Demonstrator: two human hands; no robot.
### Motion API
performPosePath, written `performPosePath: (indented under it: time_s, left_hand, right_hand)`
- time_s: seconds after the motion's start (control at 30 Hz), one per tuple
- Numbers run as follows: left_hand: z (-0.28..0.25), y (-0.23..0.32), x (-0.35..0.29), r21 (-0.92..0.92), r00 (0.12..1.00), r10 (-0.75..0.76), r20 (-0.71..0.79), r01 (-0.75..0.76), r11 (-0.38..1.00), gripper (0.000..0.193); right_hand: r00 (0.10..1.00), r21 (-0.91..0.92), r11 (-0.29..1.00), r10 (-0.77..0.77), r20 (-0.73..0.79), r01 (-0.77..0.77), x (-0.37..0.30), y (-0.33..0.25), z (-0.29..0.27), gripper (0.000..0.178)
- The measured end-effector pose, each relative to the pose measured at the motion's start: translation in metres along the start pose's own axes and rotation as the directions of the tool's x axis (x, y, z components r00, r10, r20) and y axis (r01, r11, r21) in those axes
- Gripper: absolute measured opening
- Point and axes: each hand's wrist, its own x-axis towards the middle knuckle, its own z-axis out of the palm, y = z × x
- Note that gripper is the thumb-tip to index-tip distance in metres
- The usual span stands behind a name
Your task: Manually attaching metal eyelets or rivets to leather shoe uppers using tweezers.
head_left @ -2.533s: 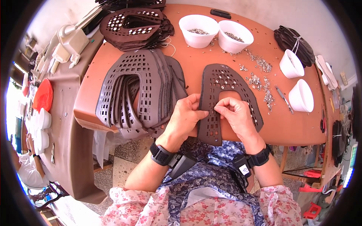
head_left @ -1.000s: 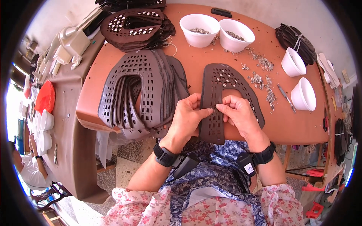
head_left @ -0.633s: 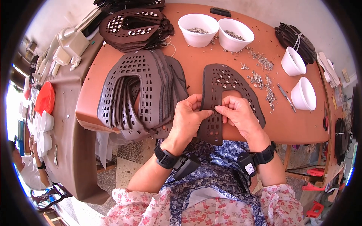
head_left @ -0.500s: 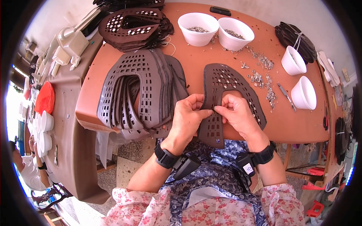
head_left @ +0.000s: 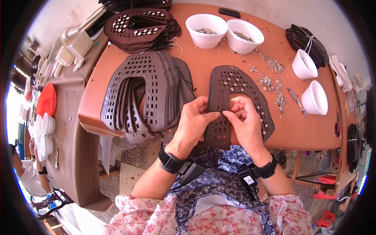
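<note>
From my remote seat I count one perforated brown panel (head_left: pixel 218 102) with two hands at it, one left hand (head_left: pixel 194 122) and one right hand (head_left: pixel 248 123), and, on its near side, two black wrist straps (head_left: pixel 171 160). Beyond that panel I get two white bowls (head_left: pixel 203 42), and to its right two tilted white bowls (head_left: pixel 308 101), one pen-like tool (head_left: pixel 296 101) and one tied dark bundle (head_left: pixel 303 43). Left of it I tally one stack of unstudded panels (head_left: pixel 159 92), one stack of studded panels (head_left: pixel 135 28), one red bag (head_left: pixel 46 100) and one co-worker (head_left: pixel 31 176).
</note>
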Motion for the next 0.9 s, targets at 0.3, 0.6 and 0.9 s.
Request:
performPosePath:
  time_s: [0.3, 0.6, 0.9]
  left_hand:
    - [-0.001, 0.001, 0.0, 0.026, 0.999, -0.024, 0.024, 0.024, 0.999, 0.028]
    - [0.0, -0.005, 0.0, 0.027, 0.999, 0.032, 0.02, -0.032, 0.999, 0.029]
    - [-0.001, -0.001, 0.0, -0.035, 1.0, 0.011, -0.006, -0.011, 0.999, 0.029]
  right_hand:
    - [0.961, -0.167, 0.947, -0.266, 0.077, 0.276, 0.002, 0.004, -0.004, 0.005]
    - [0.984, -0.09, 0.996, 0.031, 0.173, -0.015, 0.008, -0.001, -0.011, 0.013]
    - [0.898, 0.076, 0.938, 0.297, 0.324, -0.338, 0.03, -0.009, -0.017, 0.019]
